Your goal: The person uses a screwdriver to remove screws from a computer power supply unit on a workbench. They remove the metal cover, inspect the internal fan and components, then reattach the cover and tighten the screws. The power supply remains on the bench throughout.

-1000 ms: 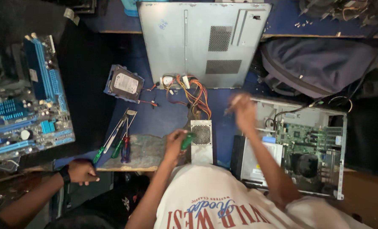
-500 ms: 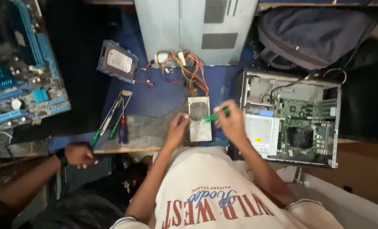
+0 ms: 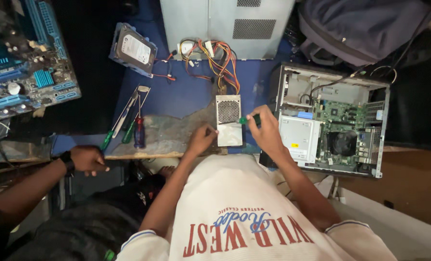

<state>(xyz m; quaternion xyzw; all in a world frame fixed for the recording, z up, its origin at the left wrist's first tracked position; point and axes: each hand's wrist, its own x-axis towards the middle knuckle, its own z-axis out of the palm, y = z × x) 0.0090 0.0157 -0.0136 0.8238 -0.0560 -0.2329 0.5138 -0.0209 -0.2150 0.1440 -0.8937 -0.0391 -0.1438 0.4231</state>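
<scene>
Head view: small silver metal power supply box (image 3: 229, 126) with a perforated grille is seen lying flat at the near edge of the worn tabletop (image 3: 169, 135), just left of an open grey computer case (image 3: 332, 121). Left hand (image 3: 201, 138) is pressed against the box's left side, fingers curled, nothing gripped. Right hand (image 3: 265, 131) is clenched around a green-handled screwdriver (image 3: 249, 119), tip at the box's right edge. Coloured wires (image 3: 220, 60) are fanned out beyond the box. Loose screwdrivers (image 3: 131, 121) lie further left; another person's hand (image 3: 87, 159) rests at the tabletop edge.
</scene>
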